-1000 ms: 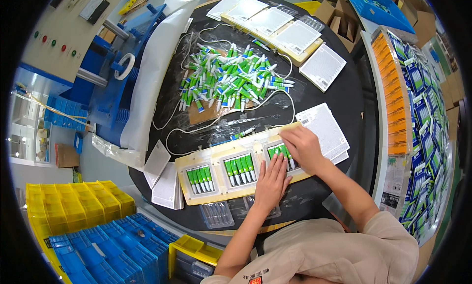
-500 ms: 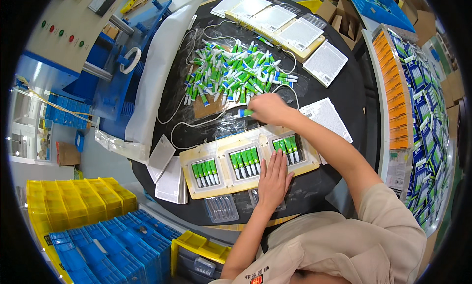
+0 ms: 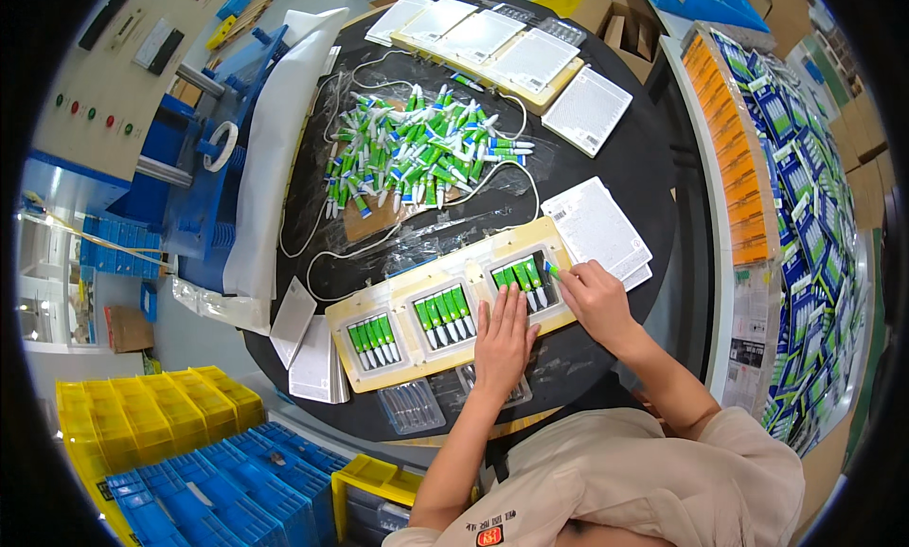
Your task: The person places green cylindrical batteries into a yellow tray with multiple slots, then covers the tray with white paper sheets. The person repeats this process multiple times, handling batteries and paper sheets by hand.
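A long yellow fixture [image 3: 340,343] with three clear plastic trays lies in front of me. Small green tubes with white tips stand side by side in each tray. My left hand [image 3: 505,346] rests flat over the near side of the right-hand tray, fingers stretched toward its tubes [image 3: 521,275]. At that tray's right end, my right hand [image 3: 598,303] pinches another small green-and-blue tube [image 3: 552,270]. Its lower part is hidden by the fingers. Beyond the fixture lies a loose pile of the same tubes [image 3: 417,149].
White printed cards lie right [image 3: 597,227] and left [image 3: 317,362] of the fixture. Another card-covered yellow fixture [image 3: 544,97] stands at the back. A white cord [image 3: 383,234] crosses the black round table. Empty clear trays [image 3: 412,407] sit near the front edge. Blue crates [image 3: 227,481] stand lower left.
My right hand has come back from the pile's near edge to the right-hand tray with a tube. My left hand stays on the fixture. The whole view has shifted a little.
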Tool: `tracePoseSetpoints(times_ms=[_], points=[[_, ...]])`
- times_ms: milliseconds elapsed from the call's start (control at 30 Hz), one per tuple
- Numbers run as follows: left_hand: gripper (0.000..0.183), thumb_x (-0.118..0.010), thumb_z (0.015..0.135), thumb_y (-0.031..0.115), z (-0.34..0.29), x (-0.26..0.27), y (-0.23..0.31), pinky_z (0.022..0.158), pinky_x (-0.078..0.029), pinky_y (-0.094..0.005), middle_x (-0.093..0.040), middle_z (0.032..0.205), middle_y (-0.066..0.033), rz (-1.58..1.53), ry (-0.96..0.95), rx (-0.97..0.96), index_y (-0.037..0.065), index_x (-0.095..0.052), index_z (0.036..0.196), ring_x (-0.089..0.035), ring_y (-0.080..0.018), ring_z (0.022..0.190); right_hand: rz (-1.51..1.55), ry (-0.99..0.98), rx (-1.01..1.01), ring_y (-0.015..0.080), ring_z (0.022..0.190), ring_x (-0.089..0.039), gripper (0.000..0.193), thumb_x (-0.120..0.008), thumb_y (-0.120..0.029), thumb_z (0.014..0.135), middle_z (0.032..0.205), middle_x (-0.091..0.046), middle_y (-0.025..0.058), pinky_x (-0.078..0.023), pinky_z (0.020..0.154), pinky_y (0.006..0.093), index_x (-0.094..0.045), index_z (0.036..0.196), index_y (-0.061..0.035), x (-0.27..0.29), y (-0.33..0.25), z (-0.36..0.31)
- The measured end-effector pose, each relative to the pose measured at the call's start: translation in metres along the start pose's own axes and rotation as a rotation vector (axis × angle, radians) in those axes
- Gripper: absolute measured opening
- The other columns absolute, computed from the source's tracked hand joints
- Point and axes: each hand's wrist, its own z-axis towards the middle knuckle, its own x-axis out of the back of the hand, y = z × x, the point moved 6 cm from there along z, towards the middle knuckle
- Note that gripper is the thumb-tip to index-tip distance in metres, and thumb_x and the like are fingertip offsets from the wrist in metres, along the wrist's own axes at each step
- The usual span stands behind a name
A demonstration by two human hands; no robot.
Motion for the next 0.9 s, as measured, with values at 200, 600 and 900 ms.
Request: tracePoseSetpoints(times_ms=[200, 600, 900], points=[[0.058, -0.067, 0.096, 0.025, 0.000, -0.001, 0.000, 0.122, -0.026, -0.0528, -0.047, 0.155, -0.0167, -0.001, 0.014, 0.002, -0.002, -0.051, 0.145, -0.041, -0.0308, 0.147, -0.018, 0.039, -0.051, 0.0261, 0.079, -0.062, 0.020, -0.073, -0.005, 0.082, 0.085, -0.060, 0.0096, -0.053, 0.068, 0.0358, -0.069, 0.101, -0.0005, -0.022, -0.003, -0.005], [0.059, -0.065, 0.098, 0.024, -0.003, -0.003, -0.002, 0.123, -0.023, -0.0539, -0.044, 0.157, -0.0178, -0.039, -0.006, 0.004, -0.001, -0.046, 0.148, -0.038, -0.0315, 0.148, 0.075, 0.206, -0.118, 0.0302, 0.082, -0.064, 0.027, -0.074, 0.005, 0.078, 0.096, -0.064, 0.0137, -0.055, 0.068, 0.0383, -0.070, 0.105, 0.0025, -0.013, -0.004, -0.002], [0.060, -0.065, 0.098, 0.024, -0.005, -0.005, -0.004, 0.123, -0.022, -0.0537, -0.044, 0.157, -0.0172, -0.058, 0.004, 0.001, -0.001, -0.046, 0.149, -0.038, -0.0314, 0.149, 0.016, 0.014, 0.093, 0.0301, 0.098, -0.062, 0.027, -0.070, -0.004, 0.082, 0.110, -0.066, 0.0155, -0.052, 0.086, 0.0427, -0.069, 0.107, 0.0057, -0.031, -0.016, -0.008]])
